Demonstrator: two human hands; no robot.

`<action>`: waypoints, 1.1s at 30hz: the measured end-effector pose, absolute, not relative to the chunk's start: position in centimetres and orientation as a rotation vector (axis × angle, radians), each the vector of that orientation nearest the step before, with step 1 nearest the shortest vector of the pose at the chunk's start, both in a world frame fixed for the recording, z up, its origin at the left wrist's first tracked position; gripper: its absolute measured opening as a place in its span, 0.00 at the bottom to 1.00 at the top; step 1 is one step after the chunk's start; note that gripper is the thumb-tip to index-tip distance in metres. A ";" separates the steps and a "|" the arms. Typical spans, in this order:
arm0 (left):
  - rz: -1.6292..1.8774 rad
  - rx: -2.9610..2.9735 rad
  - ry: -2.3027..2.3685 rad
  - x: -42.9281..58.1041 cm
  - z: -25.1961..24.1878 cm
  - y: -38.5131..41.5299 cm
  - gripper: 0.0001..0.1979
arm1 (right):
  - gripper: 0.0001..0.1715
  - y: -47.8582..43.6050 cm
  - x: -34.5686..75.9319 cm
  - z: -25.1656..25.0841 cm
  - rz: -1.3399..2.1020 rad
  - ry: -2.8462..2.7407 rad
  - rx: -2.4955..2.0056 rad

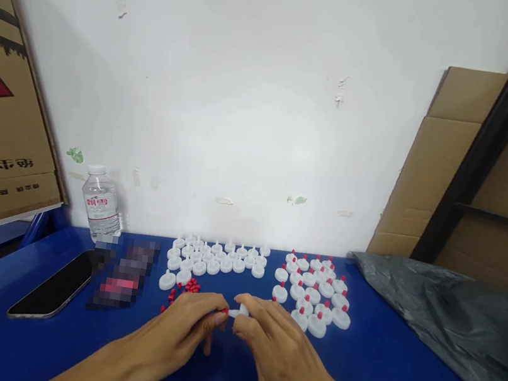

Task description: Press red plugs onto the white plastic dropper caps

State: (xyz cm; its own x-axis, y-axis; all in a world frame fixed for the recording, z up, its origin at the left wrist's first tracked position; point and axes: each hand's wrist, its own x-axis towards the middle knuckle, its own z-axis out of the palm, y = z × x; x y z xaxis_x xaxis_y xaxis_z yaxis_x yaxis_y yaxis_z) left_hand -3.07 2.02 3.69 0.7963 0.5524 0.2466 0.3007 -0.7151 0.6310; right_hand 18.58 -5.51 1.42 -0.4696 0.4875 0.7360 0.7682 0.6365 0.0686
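My left hand (193, 321) pinches a small red cap (225, 311) between thumb and fingers. Right beside it, my right hand (274, 340) grips a white nozzle lid (243, 310) by its round base, with the spout turned sideways toward the left hand. The red cap meets the tip of the spout; how far it sits on it I cannot tell. Beyond my hands stand several white nozzle lids without caps (213, 266). Loose red caps (192, 286) lie in front of them, partly hidden by my left hand. On the right are several lids with red tips (312, 295).
A blue table (134, 351) runs up to a white wall. At left are a black phone (59, 284), a dark, blurred packet (124, 276) and a water bottle (101, 205). A grey plastic sheet (443, 327) covers the right side. Cardboard (7, 115) stands at the left.
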 end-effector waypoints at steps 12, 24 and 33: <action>0.466 2.184 0.605 -2.7 3.4 0.9 0.21 | 0.17 -5.9 17.8 2.4 -0.745 -2.102 -0.855; 0.690 2.466 0.781 -2.7 4.0 1.9 0.17 | 0.21 -5.3 19.3 3.4 -0.588 -2.102 -1.116; 1.034 2.579 0.996 -4.4 4.0 5.0 0.13 | 0.14 -2.1 23.7 4.9 -0.740 -2.088 -1.313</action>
State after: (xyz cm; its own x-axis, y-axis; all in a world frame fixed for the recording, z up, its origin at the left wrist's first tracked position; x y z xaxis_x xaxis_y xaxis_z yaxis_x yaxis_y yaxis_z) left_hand -4.37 5.04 3.99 0.5311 0.6504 0.5430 0.5183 -0.7564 0.3991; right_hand 23.67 -2.11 4.92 -0.3646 0.6079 0.7053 0.9165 0.3683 0.1563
